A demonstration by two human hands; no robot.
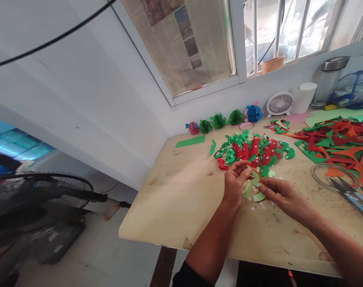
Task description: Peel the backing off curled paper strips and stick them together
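Observation:
Near the front of the wooden table, my left hand point(237, 180) pinches the upper left end of a light green paper piece with an orange edge point(256, 177). The fingers of my right hand point(281, 193) close on the same piece from the right. Just below it are more pale green paper pieces point(259, 196), partly hidden by my hands. Small white squares point(262, 205) lie scattered around them. Behind my hands spreads a pile of green and red cut paper shapes point(254, 149), several with white squares on them.
Scissors point(352, 194) and a metal ring point(318, 181) lie at the right, by a heap of paper scraps point(342, 139). Along the wall stand folded paper figures point(218, 120), a small white fan point(280, 104) and a glass bottle point(326, 83). The table point(157, 199) ends at the left.

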